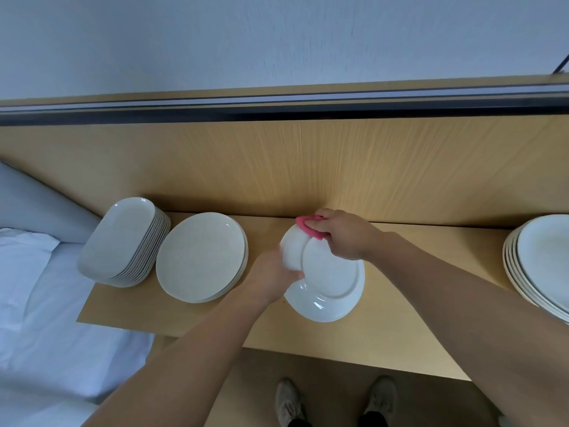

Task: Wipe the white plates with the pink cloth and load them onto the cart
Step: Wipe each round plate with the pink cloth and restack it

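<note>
I hold a round white plate (331, 282) tilted over the wooden shelf (197, 315), its underside with the foot ring facing me. A second white plate (292, 248) shows behind it at the upper left. My left hand (271, 272) grips the plates at their left edge. My right hand (341, 234) holds the pink cloth (308, 228) and presses it against the top rim of the plates.
A stack of round white plates (200, 257) lies left of my hands, and a stack of oblong white dishes (123, 241) further left. More large plates (542, 260) are stacked at the right edge. A bed with white sheets (37, 303) is at the left. A wooden back panel rises behind the shelf.
</note>
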Available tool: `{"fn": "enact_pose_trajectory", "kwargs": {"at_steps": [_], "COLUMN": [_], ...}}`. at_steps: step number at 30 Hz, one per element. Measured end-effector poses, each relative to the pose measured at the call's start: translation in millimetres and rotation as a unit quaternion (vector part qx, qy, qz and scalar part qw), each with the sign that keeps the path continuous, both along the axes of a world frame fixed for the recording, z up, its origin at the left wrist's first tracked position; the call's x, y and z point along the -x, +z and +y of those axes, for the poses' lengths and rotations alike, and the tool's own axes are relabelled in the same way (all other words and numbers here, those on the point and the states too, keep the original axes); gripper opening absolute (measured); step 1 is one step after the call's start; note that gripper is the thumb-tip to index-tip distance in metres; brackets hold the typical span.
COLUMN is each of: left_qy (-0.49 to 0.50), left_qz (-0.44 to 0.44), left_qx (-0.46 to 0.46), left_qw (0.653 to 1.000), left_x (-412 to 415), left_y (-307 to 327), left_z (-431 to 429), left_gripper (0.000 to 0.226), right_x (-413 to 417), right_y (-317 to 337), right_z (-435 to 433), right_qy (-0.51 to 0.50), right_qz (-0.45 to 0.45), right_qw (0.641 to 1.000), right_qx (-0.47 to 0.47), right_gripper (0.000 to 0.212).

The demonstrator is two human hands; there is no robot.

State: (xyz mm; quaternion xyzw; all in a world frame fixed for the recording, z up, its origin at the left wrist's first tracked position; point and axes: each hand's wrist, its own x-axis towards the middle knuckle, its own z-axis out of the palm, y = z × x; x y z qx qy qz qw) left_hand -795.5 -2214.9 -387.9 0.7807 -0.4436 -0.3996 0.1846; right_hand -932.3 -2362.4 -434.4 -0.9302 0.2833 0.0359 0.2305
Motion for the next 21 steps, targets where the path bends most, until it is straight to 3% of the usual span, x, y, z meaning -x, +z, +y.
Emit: {"fn": "enact_pose_trajectory", "kwargs": {"at_steps": [5,10,19,21], "left_qy": [0.001,0.017,0.039,0.026], "left_qz": [0.017,0.030,0.043,0.049], "left_qx": [0.004,-0.003,0.002,0.012], "left_qw": [1.000,0.999,0.998,0.998], "left_x": [-6,-10,-10,-9], "left_y": [-8,-15,-25,-26], "left_z": [1,4,15,17], "left_gripper": [0.040,0.043,0.051,0.064], "right_x": [10,31,58,61], "right_y": [-11,-28,-55,-57], "right_z": [-9,-7,24,32], "right_qy": [-0.053,-0.122,-0.247,-0.257], "right_qz": [-0.006,-0.042,-0.042,-0.049], "right_qw": [0.997,0.985,0.952,0.949], "right_qx": [-0.056,-0.116,-0.178,-0.177], "right_gripper": [0.063,0.050,0.057,0.058]}}
